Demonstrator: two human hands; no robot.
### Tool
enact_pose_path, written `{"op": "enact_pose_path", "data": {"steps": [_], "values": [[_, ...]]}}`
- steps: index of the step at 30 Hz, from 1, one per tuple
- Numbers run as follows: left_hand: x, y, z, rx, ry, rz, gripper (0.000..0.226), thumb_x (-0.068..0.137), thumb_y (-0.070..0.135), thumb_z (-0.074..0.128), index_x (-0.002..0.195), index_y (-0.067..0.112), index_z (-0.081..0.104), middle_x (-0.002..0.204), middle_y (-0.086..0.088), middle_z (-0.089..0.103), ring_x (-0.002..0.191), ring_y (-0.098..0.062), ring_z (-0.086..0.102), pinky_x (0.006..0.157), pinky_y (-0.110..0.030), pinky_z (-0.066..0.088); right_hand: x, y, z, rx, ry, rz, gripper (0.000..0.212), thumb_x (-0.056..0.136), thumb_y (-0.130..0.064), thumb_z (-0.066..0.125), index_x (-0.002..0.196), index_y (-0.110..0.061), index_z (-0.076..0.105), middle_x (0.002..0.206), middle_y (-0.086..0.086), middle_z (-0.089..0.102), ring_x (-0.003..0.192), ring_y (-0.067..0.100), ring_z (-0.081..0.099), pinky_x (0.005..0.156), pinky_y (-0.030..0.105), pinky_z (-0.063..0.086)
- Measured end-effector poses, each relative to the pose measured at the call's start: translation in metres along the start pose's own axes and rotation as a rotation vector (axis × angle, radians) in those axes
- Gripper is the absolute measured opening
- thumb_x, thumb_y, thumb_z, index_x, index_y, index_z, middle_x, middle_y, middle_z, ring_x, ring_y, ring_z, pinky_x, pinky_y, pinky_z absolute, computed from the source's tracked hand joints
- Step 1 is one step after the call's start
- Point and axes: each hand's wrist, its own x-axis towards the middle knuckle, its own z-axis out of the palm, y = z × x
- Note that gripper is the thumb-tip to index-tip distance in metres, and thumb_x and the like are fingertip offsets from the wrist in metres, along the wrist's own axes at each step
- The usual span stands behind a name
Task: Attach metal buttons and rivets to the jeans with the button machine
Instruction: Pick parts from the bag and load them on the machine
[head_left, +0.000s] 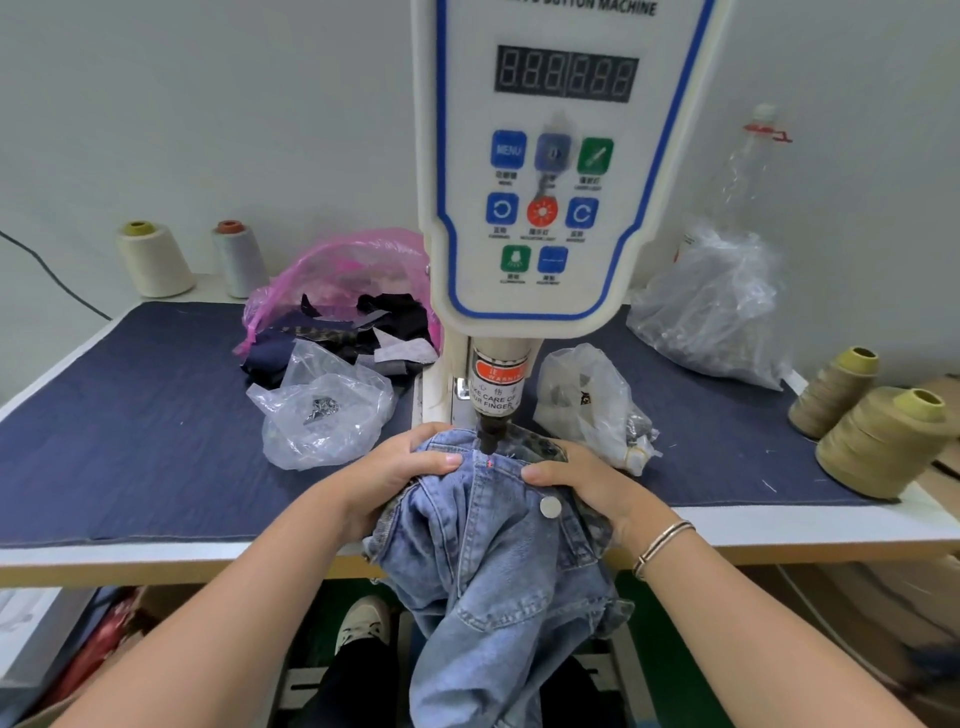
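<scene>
We grip the light-blue denim jeans (488, 545) w/ both hands, fingers (447, 460) curled round the waistband; thumbs near the black punch head (489, 434), so a pinch risk if the fabric slips.

— Where is the camera sitting?
— On the person's head, looking forward and down over the near edge of the desk (779, 540).
— How close is it getting?
— Very close: the button machine (563, 171) is filling the top middle, cropped at the top, and both forearms are reaching in from the bottom corners.
— Any second view?
— No, only this one.
</scene>
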Motion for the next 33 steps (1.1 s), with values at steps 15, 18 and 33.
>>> {"op": "enact_pose_path", "data": {"steps": [15, 18, 33], "values": [[0.002, -0.011, 0.002, -0.064, 0.075, 0.141, 0.044, 0.069, 0.017, 0.072, 0.11, 0.021, 0.057, 0.1, -0.007, 0.073, 0.089, -0.026, 0.07, 0.08, -0.036, 0.056, 0.001, 0.003, 0.001, 0.065, -0.047, -0.032, 0.037, 0.071, -0.017, 0.075, 0.108, -0.017, 0.071, 0.11, 0.015, 0.069, 0.096, 0.028, 0.068, 0.08, 0.038, 0.055], [-0.001, -0.011, 0.002, -0.013, 0.052, 0.213, 0.041, 0.074, 0.016, 0.068, 0.11, 0.022, 0.051, 0.093, 0.005, 0.075, 0.085, -0.019, 0.071, 0.072, -0.026, 0.057, 0.001, 0.002, 0.001, 0.027, 0.003, -0.114, 0.057, 0.074, -0.011, 0.07, 0.124, -0.037, 0.059, 0.127, 0.003, 0.062, 0.113, 0.026, 0.061, 0.087, 0.036, 0.053], [-0.004, -0.012, 0.004, -0.053, 0.015, 0.246, 0.023, 0.076, 0.014, 0.067, 0.094, 0.026, 0.059, 0.093, -0.007, 0.067, 0.084, -0.025, 0.066, 0.077, -0.034, 0.054, -0.003, 0.0, 0.004, 0.099, -0.107, -0.117, 0.05, 0.078, -0.002, 0.062, 0.117, -0.033, 0.065, 0.119, 0.005, 0.067, 0.106, 0.022, 0.065, 0.082, 0.033, 0.054]]}}
